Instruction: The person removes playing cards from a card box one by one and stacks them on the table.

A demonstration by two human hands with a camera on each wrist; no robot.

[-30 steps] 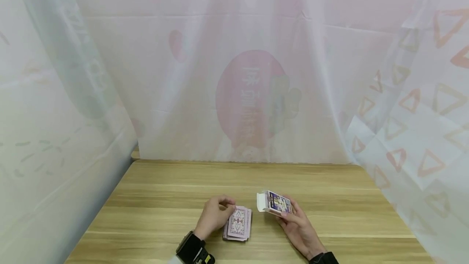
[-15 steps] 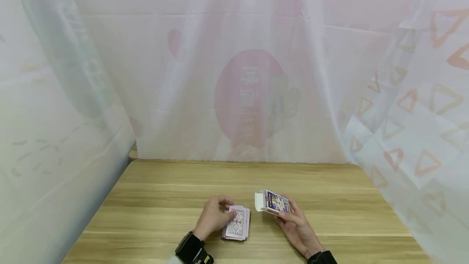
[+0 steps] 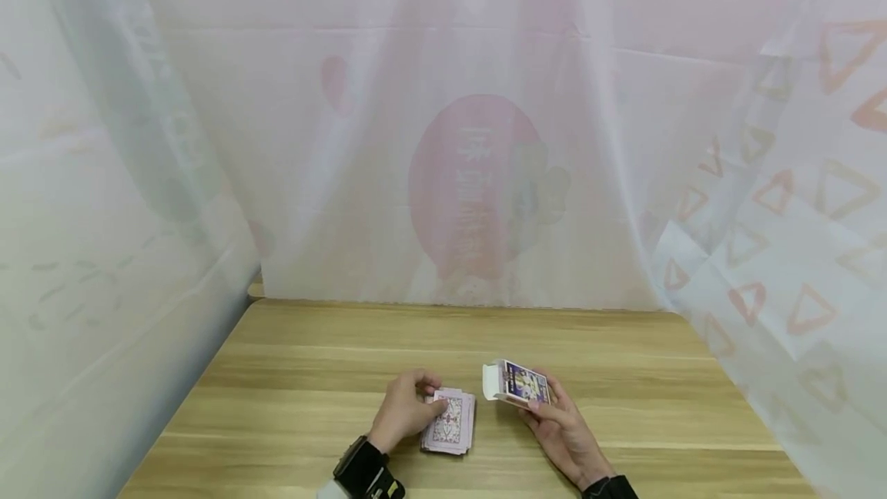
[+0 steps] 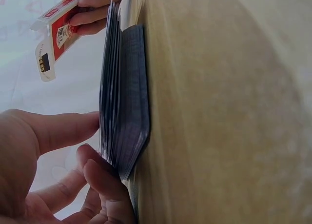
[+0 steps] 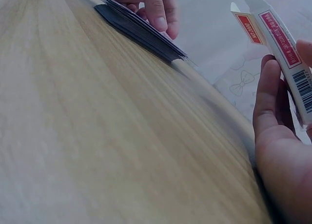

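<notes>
A loosely squared deck of cards (image 3: 452, 423) with pink patterned backs lies on the wooden table (image 3: 312, 376). My left hand (image 3: 431, 399) grips its left edge, thumb on the top card and fingers curled at the side. In the left wrist view the thumb (image 4: 63, 129) touches the deck (image 4: 124, 97). My right hand (image 3: 547, 406) holds an opened card box (image 3: 516, 385) just right of the deck, above the table, its flap open toward the left. The right wrist view shows the box (image 5: 280, 38) resting on my fingers (image 5: 270, 102), with the deck (image 5: 141, 33) beyond.
Translucent white sheeting with pink prints (image 3: 478, 183) hangs close around the table's back and both sides. Bare wood stretches on the left and right of my hands and toward the far edge (image 3: 457, 306).
The left hand's fingers have shifted slightly on the deck, and the cards have turned a little. The right hand and box have barely moved.
</notes>
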